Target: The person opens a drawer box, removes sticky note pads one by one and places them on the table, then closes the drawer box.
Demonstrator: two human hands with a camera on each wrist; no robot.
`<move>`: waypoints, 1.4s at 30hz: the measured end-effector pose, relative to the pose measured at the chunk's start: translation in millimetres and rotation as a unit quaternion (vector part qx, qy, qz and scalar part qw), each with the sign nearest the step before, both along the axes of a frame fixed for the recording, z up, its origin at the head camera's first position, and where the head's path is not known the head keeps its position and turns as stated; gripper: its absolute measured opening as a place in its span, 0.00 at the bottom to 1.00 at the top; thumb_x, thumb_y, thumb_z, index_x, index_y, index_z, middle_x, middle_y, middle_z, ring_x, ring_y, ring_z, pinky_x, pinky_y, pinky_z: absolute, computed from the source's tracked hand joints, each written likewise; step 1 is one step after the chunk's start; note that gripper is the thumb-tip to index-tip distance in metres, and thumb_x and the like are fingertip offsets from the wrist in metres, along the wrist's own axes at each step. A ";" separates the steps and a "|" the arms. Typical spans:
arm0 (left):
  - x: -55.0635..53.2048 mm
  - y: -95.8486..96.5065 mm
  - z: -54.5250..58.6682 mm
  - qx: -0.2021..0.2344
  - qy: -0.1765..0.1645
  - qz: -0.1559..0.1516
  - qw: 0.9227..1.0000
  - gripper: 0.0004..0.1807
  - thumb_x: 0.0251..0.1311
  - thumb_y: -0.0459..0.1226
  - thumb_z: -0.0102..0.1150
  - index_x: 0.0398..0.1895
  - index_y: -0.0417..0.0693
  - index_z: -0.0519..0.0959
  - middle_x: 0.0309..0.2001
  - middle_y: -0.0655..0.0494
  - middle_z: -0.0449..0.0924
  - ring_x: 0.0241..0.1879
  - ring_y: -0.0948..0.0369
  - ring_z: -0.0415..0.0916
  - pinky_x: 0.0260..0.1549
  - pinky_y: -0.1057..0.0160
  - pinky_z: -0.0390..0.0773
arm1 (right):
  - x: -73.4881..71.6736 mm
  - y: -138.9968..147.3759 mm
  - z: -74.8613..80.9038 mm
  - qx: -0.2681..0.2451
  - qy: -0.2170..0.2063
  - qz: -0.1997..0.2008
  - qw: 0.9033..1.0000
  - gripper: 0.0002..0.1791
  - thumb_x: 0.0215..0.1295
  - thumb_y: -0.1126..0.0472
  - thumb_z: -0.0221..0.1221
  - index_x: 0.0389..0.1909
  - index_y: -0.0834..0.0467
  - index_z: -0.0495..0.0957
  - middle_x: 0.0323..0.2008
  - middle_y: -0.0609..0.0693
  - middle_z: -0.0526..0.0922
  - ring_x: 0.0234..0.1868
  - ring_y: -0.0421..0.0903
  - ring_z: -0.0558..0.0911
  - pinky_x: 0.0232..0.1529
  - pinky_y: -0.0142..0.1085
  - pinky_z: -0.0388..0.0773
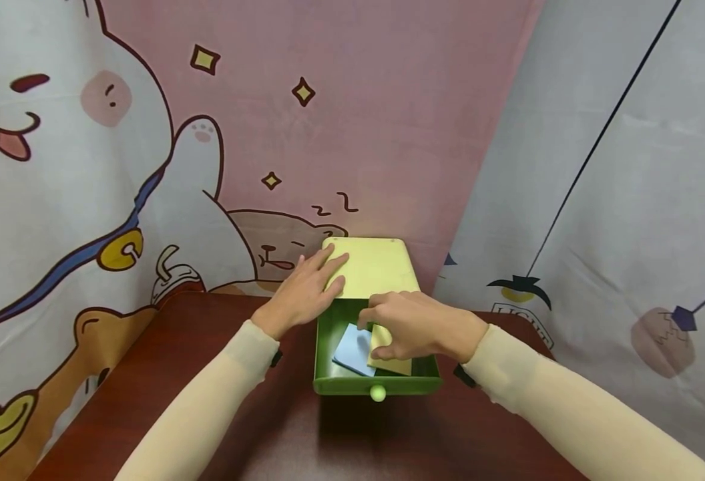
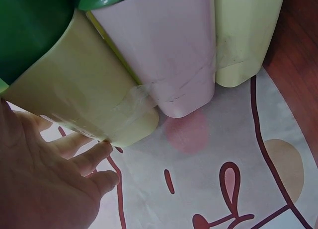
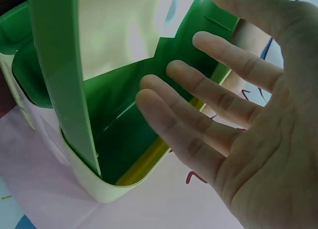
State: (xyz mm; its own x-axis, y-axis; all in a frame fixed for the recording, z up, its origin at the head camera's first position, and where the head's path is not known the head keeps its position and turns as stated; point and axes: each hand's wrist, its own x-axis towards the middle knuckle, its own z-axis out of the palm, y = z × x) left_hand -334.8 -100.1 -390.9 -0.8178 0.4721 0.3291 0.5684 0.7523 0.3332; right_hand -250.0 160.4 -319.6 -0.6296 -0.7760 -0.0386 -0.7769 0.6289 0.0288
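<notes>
A small drawer unit (image 1: pixel 376 267) with a pale yellow top stands on the table. Its green drawer (image 1: pixel 325 341) is pulled out towards me by a round light-green knob (image 1: pixel 378 393). Inside lie a square of blue note paper (image 1: pixel 352 347) and a square of yellow note paper (image 1: pixel 391 365), the yellow partly over the blue. My left hand (image 1: pixel 304 287) rests with spread fingers on the left edge of the top. Over the drawer hangs my right hand (image 1: pixel 415 324), its thumb above the yellow paper. In the right wrist view its fingers (image 3: pixel 194 114) are loosely bent and grip nothing.
The unit stands on a dark red-brown table (image 1: pixel 256 414) against a cartoon-printed cloth (image 1: pixel 388 120). In the left wrist view, the unit's side shows a pink section (image 2: pixel 169 50) between pale yellow ones, with clear tape on them.
</notes>
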 end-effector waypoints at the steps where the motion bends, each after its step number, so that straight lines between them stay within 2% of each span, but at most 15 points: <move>1: 0.1 0.5 0.5 0.000 0.001 0.000 1.000 0.37 0.93 0.60 0.35 0.97 0.62 0.62 0.98 0.45 0.51 0.95 0.41 0.55 0.94 0.27 0.50 | -0.2 -0.9 0.0 0.007 -0.003 -0.003 1.000 0.25 0.69 0.46 0.83 0.63 0.48 0.92 0.55 0.50 0.90 0.41 0.45 0.90 0.45 0.46 0.91; 9: 0.9 3.9 0.2 -0.005 -0.004 -0.001 1.000 0.37 0.93 0.60 0.35 0.97 0.62 0.60 0.98 0.46 0.49 0.96 0.41 0.54 0.94 0.29 0.48 | -0.4 -6.0 0.2 0.070 -0.006 -0.024 0.997 0.30 0.65 0.43 0.85 0.65 0.48 0.92 0.52 0.49 0.87 0.34 0.45 0.86 0.43 0.46 0.91; 16: 3.3 4.1 0.5 -0.005 -0.007 -0.001 1.000 0.37 0.93 0.60 0.35 0.97 0.63 0.60 0.98 0.47 0.49 0.96 0.42 0.53 0.95 0.29 0.48 | 0.8 -8.7 -2.3 0.097 -0.012 -0.040 0.994 0.32 0.64 0.44 0.87 0.67 0.48 0.91 0.57 0.51 0.88 0.38 0.52 0.90 0.45 0.48 0.93; 21: 3.0 3.2 -0.6 -0.004 -0.006 -0.001 1.000 0.37 0.93 0.60 0.35 0.97 0.62 0.61 0.98 0.46 0.50 0.96 0.42 0.53 0.94 0.28 0.48 | 0.2 -10.6 -5.3 0.116 -0.001 -0.039 0.992 0.35 0.63 0.42 0.87 0.68 0.47 0.89 0.58 0.51 0.88 0.42 0.54 0.92 0.48 0.50 0.94; 25: 2.1 2.8 -0.5 -0.003 -0.004 0.000 1.000 0.37 0.93 0.59 0.35 0.97 0.62 0.61 0.98 0.46 0.50 0.96 0.41 0.54 0.94 0.28 0.48 | -0.2 -11.4 -6.3 0.125 0.009 -0.037 0.991 0.36 0.63 0.41 0.87 0.69 0.46 0.87 0.57 0.51 0.88 0.41 0.52 0.92 0.47 0.51 0.94; 30: 2.6 2.1 1.0 -0.002 -0.005 0.001 1.000 0.37 0.93 0.59 0.35 0.97 0.62 0.61 0.98 0.45 0.50 0.96 0.40 0.54 0.94 0.28 0.49 | -0.7 -11.8 -8.0 0.124 0.007 -0.032 0.992 0.37 0.64 0.41 0.87 0.69 0.47 0.85 0.56 0.52 0.87 0.36 0.49 0.90 0.43 0.48 0.93; 42: 2.3 1.4 1.6 -0.003 0.000 0.001 1.000 0.37 0.93 0.59 0.36 0.97 0.61 0.62 0.98 0.45 0.51 0.95 0.39 0.55 0.94 0.28 0.50 | -1.8 -13.6 -13.1 0.130 -0.002 -0.035 0.991 0.39 0.63 0.43 0.87 0.70 0.49 0.82 0.58 0.53 0.85 0.30 0.47 0.86 0.40 0.42 0.91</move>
State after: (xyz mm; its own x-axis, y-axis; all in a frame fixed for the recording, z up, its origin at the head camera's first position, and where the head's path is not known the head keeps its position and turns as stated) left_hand -332.6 -98.7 -389.3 -0.8192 0.4719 0.3259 0.5662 0.7560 0.3285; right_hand -251.7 146.9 -332.7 -0.6807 -0.6943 -0.2335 -0.7323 0.6529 0.1934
